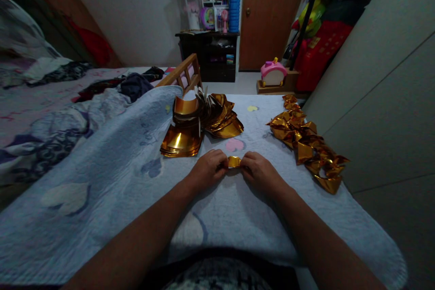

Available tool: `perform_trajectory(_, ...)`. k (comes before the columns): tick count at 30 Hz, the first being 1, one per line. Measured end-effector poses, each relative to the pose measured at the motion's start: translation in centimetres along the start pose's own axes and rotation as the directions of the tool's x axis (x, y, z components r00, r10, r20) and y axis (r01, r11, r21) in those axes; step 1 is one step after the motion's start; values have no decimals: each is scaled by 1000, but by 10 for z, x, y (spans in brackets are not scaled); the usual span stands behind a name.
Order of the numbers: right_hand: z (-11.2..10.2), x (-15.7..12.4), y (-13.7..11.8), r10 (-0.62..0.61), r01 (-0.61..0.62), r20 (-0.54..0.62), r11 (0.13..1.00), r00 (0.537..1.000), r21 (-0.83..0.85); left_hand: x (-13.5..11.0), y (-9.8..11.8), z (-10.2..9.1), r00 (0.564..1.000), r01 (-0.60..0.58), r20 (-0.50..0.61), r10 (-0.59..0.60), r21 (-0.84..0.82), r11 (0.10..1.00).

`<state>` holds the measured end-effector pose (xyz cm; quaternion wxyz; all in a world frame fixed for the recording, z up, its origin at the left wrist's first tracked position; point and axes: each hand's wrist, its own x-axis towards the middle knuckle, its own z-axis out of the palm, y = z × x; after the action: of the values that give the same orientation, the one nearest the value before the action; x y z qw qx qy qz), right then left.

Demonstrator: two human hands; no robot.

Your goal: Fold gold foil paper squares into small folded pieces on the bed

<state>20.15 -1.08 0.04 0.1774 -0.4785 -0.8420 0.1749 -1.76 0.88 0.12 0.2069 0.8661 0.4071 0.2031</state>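
Small folded piece of shiny gold foil paper (234, 161): held low over the pale blue quilted bedcover (112, 167), between the 2 hands and straight ahead of the person's body; only a short strip shows.
Left hand (208, 167): curled, pinching the left end of the piece, knuckles close to the cover.
Right hand (260, 170): curled the same way, pinching the right end; the 2 hands nearly touch.
Grip detail: the fingertips are tucked under the knuckles and the light is dim, so it is probably thumb against forefinger on each side.
Stack of flat gold foil sheets (183, 138): just beyond the left hand, partly fanned, its upper sheets curling upward.
Pile of folded gold foil shapes (306, 142): well to the right, strung along the cover near the grey panel (374, 99).
Risk, soft surface: the quilt gives under pressure, so a crease pressed here could come out crooked or weak.
Risk, foil: if the 2 hands pull apart while pinching, the thin foil could tear or wrinkle.
Risk, stack: a forward sweep of the left hand could knock the curling sheets and scatter them.
Risk, pile: a tug on the quilt could slide shapes off its right edge.
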Motion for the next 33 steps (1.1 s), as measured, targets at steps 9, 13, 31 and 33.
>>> perform_trajectory(9,-1,-1,-1,14,-14,5,1000,1000,21,-1,-1,-1,999,-42,34,40,83,996)
perform_trajectory(13,0,0,0,69,-70,23,997,997,42,0,0,-1,998,55,8,-55,-23,998)
perform_trajectory(31,2,8,-8,259,-254,28,960,965,-120,6,5,6,976,218,13,-218,22,976)
perform_trajectory(33,1,8,-9,265,-257,38,955,963,-147,5,5,5,976,217,13,-217,19,976)
